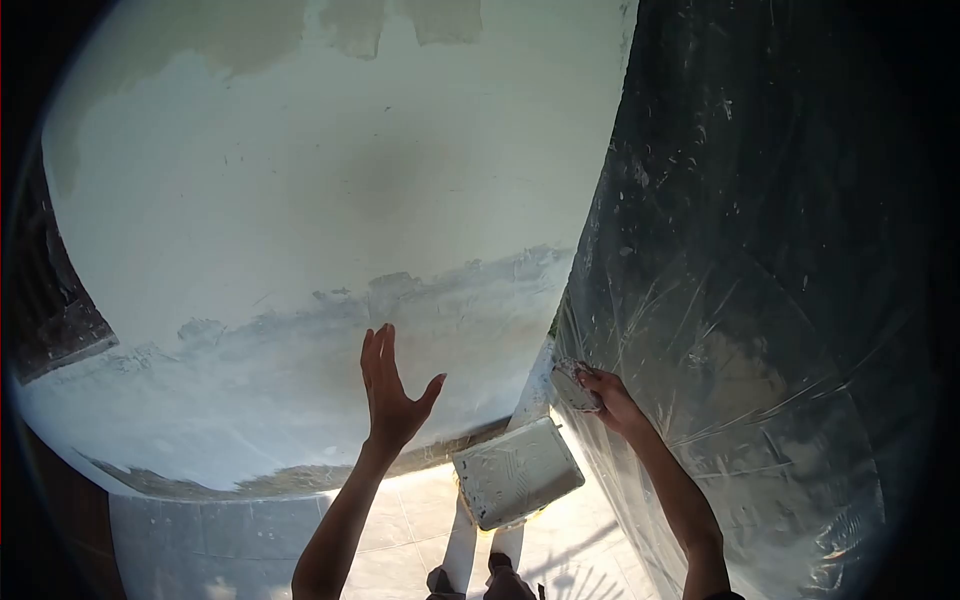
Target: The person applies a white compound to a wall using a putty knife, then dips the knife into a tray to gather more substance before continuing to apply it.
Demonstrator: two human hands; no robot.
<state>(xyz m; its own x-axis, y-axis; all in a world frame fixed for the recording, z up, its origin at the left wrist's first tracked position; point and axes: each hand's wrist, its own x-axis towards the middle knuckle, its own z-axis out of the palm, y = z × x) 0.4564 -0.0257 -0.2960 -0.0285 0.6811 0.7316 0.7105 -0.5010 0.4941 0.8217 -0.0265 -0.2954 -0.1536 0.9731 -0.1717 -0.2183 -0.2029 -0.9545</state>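
My left hand (pixel 390 385) is raised with its fingers straight and together, thumb spread, held flat near the lower part of a white plastered wall (pixel 300 200). It holds nothing. My right hand (pixel 605 398) is closed on a small plaster-smeared block or pad (pixel 572 384), held at the edge where the wall meets a clear plastic sheet (pixel 750 320). Below and between my hands lies a rectangular tray (pixel 517 472) coated in white plaster.
The plastic sheet covers a dark surface along the whole right side and is spattered with white. The wall's lower band (pixel 300 340) is greyer and rougher than the smooth white above. Pale floor tiles (pixel 410 530) lie below, with my legs and shoes (pixel 480 575) at the bottom.
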